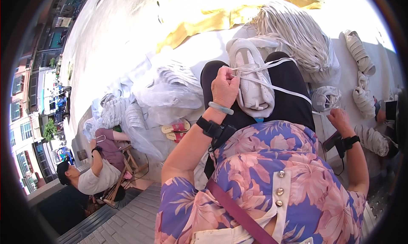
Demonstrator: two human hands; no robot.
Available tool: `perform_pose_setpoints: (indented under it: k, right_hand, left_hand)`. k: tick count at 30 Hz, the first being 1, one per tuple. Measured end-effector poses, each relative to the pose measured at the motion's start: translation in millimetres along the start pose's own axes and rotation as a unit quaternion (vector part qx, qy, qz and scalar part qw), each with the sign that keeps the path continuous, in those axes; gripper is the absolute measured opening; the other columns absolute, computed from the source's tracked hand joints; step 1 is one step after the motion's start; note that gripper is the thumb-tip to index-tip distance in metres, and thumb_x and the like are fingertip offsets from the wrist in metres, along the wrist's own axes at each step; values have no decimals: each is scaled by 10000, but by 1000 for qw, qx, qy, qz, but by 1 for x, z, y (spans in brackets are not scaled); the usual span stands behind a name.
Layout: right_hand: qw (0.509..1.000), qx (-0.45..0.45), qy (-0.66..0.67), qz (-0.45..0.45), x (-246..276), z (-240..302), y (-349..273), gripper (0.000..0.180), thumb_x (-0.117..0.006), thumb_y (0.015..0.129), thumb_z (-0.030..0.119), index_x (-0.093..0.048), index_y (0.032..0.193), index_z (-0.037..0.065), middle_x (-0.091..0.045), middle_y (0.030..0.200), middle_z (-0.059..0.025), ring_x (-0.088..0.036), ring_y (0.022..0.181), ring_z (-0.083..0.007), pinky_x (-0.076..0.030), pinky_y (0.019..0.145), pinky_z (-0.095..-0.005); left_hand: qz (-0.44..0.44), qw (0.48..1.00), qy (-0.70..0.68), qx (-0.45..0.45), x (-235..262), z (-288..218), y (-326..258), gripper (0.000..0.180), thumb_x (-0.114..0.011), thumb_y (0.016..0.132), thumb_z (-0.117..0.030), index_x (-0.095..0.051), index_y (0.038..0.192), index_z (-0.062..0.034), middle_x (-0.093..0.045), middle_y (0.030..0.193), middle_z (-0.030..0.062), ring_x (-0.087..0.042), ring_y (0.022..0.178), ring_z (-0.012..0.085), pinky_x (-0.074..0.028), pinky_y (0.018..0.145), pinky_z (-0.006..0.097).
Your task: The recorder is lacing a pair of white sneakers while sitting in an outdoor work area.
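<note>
A white and grey sneaker (251,80) rests on my lap between my thighs, toe pointing away from me. Loose white laces (280,89) run from its eyelets across my right thigh. At the shoe's left side, my left hand (225,87) pinches a lace between thumb and fingers. My right hand (341,120) is out past my right thigh, its fingers curled closed. Whether a lace end lies in those fingers is hard to make out. Just beyond it sits a white shoe wound with lace (326,98).
A thick bundle of white laces (293,33) lies ahead on plastic. More lace-wrapped shoes (360,52) line the right. Plastic bags (170,97) and red-strapped slippers (176,128) are to my left. Farther left, a person (100,176) sits on a wooden seat. Yellow cloth (199,25) lies at the back.
</note>
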State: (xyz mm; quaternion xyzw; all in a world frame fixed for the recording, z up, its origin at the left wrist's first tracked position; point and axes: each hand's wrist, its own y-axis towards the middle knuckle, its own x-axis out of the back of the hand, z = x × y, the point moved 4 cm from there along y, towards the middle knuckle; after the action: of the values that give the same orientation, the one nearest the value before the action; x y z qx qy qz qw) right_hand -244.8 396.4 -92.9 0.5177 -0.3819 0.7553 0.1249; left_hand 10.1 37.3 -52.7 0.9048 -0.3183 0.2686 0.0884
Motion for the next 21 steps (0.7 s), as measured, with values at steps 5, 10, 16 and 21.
perform_pose_setpoints:
  k: [5, 10, 16, 21]
  right_hand:
    - [967, 192, 95, -137, 60, 132, 32, 156, -603, 738, 138, -583, 867, 53, -576, 858, -114, -553, 859, -304, -424, 733, -403]
    - [897, 364, 150, -202, 68, 213, 50, 253, -611, 722, 106, -558, 964, 55, -579, 903, -86, -547, 905, -275, -415, 793, -378]
    - [906, 348, 218, -100, 56, 243, 64, 270, -575, 722, 103, -539, 982, 41, -581, 832, -111, -565, 791, -301, -435, 718, -389]
    - [888, 340, 303, -64, 58, 250, 69, 227, -600, 733, 80, -555, 941, 1, -530, 699, -105, -532, 599, -247, -421, 554, -334]
  left_hand:
    - [-27, 949, -268, 162, 0, 11, 26, 272, -635, 730, -2, -467, 944, -6, -582, 781, 72, -568, 665, 112, -464, 599, 221]
    - [60, 903, -402, 140, 12, -20, 30, 304, -591, 751, -1, -475, 1031, 14, -582, 762, 73, -558, 596, 121, -456, 561, 210]
    - [267, 952, -118, 95, 30, -21, 28, 278, -633, 767, -93, -572, 1019, 8, -534, 603, -26, -500, 552, 34, -409, 495, 189]
    - [284, 958, 23, 17, 19, -20, 29, 163, -648, 786, -127, -626, 886, 0, -519, 614, -58, -435, 562, 16, -375, 507, 180]
